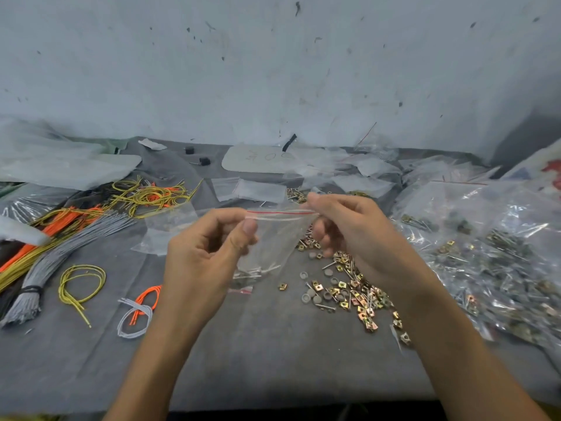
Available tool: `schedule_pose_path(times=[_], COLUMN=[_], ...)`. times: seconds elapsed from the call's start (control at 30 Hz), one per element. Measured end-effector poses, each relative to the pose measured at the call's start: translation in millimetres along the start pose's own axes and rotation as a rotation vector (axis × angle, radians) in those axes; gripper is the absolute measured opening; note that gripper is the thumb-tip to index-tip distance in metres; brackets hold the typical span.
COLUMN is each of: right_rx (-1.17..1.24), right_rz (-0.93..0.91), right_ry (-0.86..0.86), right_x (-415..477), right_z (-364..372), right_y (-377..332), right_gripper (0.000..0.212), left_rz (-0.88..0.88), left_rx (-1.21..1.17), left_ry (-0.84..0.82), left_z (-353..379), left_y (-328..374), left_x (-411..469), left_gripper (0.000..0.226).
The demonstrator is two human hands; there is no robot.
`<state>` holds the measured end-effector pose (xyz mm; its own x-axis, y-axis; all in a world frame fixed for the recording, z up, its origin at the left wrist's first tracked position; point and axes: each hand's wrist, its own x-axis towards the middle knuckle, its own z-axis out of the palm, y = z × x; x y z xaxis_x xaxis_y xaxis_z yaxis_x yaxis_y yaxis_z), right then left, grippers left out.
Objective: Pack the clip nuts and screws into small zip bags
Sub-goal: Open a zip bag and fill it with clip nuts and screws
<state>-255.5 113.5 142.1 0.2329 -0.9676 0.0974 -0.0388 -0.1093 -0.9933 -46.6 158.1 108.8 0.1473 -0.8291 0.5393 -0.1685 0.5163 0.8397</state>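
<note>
Holding the small zip bag (273, 235) above the grey cloth (273, 366), I have my left hand (206, 253) pinching its top left corner between thumb and forefinger, and my right hand (349, 232) pinching the right end of the red-lined zip strip. A few screws (249, 273) lie in the bag's bottom. Loose clip nuts (361, 302) are scattered on the cloth under my right hand, and bundled wires (60, 255) lie at left.
</note>
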Motion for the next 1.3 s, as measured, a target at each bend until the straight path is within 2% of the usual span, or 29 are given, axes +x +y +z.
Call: schedule_pose_path(times=[0.1,0.3,0.4,0.63,0.93,1.17,1.3], right_rx=[-0.362,-0.631,-0.603,-0.545,-0.651,-0.730,-0.767], right_rz=[-0.199,-0.360,-0.395,-0.420,-0.457,-0.507,-0.551], right_ry=[0.082,-0.220,-0.205,-0.100,-0.011,0.024,0.034], right_x=[-7.5,-16.2,-12.1,1.3,2.4,-2.0,-6.1], right_z=[-7.3,7.0,12.7,17.2,20.9,24.7,30.3], right_y=[-2.2,-9.4,-13.3,-26.8,-38.4,-35.1,-29.8], right_gripper=[0.034,0.023,0.014,0.016,0.016,0.009,0.015], left_rz=[0.007,-0.043,-0.059,-0.043,-0.019,-0.020,-0.027], left_rx=[0.036,0.028,-0.008,-0.029,-0.035,-0.034,-0.066], left_ry=[-0.004,-0.036,-0.041,-0.018,-0.010,-0.039,-0.061], left_z=[-0.9,9.2,14.8,16.3,15.0,13.9,13.4], left_y=[3.0,5.3,9.4,17.8,21.1,20.9,21.0], left_x=[-3.5,-13.1,-7.9,15.9,27.4,19.4,13.4], left_gripper=[0.004,0.007,0.009,0.010,0.008,0.009,0.011])
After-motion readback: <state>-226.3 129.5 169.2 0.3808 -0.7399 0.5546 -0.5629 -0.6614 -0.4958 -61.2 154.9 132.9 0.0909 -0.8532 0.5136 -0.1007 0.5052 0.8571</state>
